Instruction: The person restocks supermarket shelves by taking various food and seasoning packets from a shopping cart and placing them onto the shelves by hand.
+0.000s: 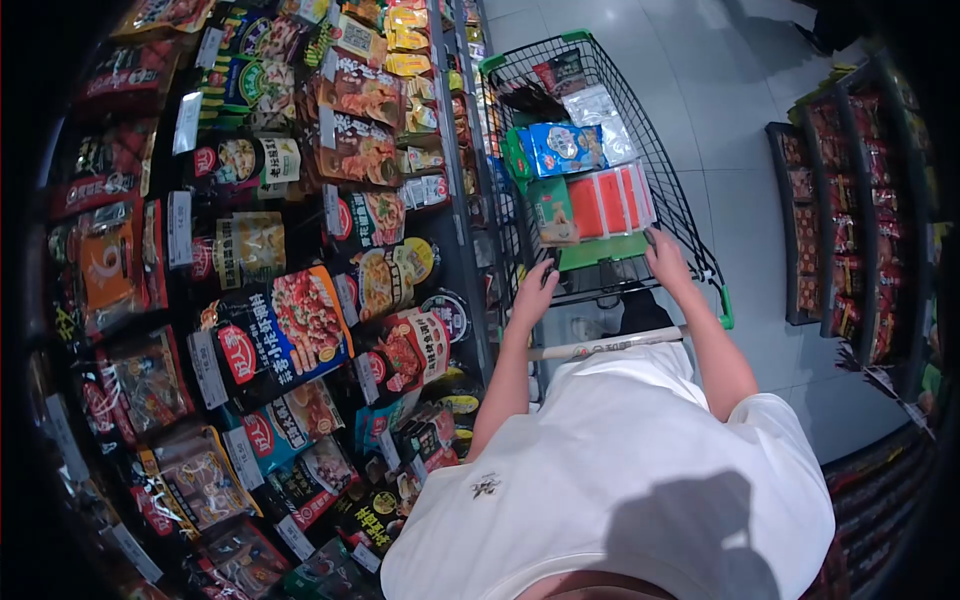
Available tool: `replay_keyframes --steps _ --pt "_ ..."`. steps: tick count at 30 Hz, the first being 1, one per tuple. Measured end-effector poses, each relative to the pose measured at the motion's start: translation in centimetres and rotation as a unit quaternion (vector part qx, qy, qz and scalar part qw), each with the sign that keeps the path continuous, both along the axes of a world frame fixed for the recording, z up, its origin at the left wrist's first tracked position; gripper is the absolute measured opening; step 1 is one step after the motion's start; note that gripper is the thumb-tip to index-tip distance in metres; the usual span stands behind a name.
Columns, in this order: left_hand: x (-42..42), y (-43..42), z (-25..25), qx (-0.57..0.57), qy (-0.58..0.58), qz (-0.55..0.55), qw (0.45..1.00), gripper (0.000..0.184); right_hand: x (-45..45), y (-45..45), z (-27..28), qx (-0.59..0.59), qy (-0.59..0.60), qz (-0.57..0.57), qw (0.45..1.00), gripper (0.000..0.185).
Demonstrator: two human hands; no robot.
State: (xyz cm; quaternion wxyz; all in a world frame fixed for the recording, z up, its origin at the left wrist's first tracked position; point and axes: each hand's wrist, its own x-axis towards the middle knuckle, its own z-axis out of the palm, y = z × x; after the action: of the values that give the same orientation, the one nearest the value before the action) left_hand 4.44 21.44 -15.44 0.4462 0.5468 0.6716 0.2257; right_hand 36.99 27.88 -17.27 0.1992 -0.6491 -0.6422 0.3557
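Black wire shopping cart with green plastic corners (654,165): directly ahead of both hands. Left hand (537,288), right hand (667,257) part-curled at its rear edge; exact grip unclear. Pale handle bar (640,341) nearer the body than either hand, lettering illegible. Beyond both hands, blue-and-white plastic packet (565,148), print too small. Left of left hand, black-and-orange plastic pouch (272,335): red badge "好人家", then "小龙虾调料". White price tag (207,370) beside it, digits blurred.

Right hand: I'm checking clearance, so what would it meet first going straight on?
Probably the red-and-white packs in the cart, ahead of the right hand, though depth is unclear.
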Motion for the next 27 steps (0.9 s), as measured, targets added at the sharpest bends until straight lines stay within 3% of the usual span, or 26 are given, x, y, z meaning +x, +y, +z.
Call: replay_keyframes --steps 2,4,6,9,10,12,13,15,16,18,19,20,22,24,25,27 --pt "1.4 0.5 -1.5 -0.039 0.017 -0.041 0.998 0.045 0.2 2.2 -2.0 0.110 -0.012 -0.013 0.994 0.044" --pt "3.1 1.5 -0.7 -0.117 0.048 -0.083 0.988 0.048 0.3 6.2 -1.0 0.114 -0.010 -0.032 0.993 0.051" --pt "3.2 1.0 -4.0 -0.105 0.069 -0.140 0.982 0.048 0.6 11.2 -1.4 0.166 -0.023 -0.035 0.985 0.054" --pt "2.9 2.3 -6.7 -0.047 0.118 -0.246 0.961 0.047 0.1 18.8 -3.2 0.155 -0.012 -0.093 0.984 0.059" --pt "3.1 3.4 -7.0 -0.084 0.098 -0.238 0.963 0.047 -0.1 21.2 -4.1 0.143 -0.014 -0.101 0.985 0.060" --pt "3.8 7.3 -5.5 -0.155 0.056 -0.220 0.962 0.046 -0.5 25.8 -6.2 0.121 -0.017 -0.115 0.986 0.063" --pt "5.1 11.5 -2.3 -0.220 0.079 -0.229 0.945 0.045 -0.9 27.8 -7.1 0.102 -0.014 -0.126 0.987 0.062" --pt "3.8 15.4 -6.2 -0.096 0.087 -0.252 0.959 0.044 -1.7 31.0 -8.4 0.064 -0.009 -0.148 0.987 0.060" --pt "5.8 20.3 -2.3 -0.112 0.041 -0.215 0.969 0.042 -1.8 32.0 -8.2 0.047 -0.047 -0.137 0.988 0.059" --pt "5.6 30.3 -4.2 0.025 0.116 -0.251 0.961 0.038 -1.6 33.1 -8.8 0.005 -0.121 -0.114 0.986 0.055" --pt "6.3 34.1 -3.7 0.054 0.145 -0.239 0.959 0.032 -2.1 32.8 -9.2 0.061 -0.164 -0.118 0.977 0.054" --pt "6.0 37.3 -4.5 0.086 0.209 -0.241 0.944 0.030 -2.4 32.7 -9.3 0.072 -0.165 -0.121 0.976 0.053" --pt "5.7 45.0 -6.8 0.242 0.181 -0.235 0.924 0.027 -2.2 32.7 -9.2 0.090 -0.169 -0.127 0.973 0.052" --pt "6.0 51.1 -8.4 0.238 0.263 -0.222 0.908 0.025 -2.1 32.8 -9.8 0.102 -0.192 -0.118 0.969 0.052" --pt "5.9 53.9 -9.9 0.329 0.270 -0.239 0.873 0.026 -2.1 32.8 -9.9 0.099 -0.193 -0.116 0.969 0.052" --pt "5.3 58.3 -13.2 0.323 0.346 -0.242 0.847 0.031 -2.0 32.7 -10.0 0.112 -0.196 -0.118 0.967 0.054"
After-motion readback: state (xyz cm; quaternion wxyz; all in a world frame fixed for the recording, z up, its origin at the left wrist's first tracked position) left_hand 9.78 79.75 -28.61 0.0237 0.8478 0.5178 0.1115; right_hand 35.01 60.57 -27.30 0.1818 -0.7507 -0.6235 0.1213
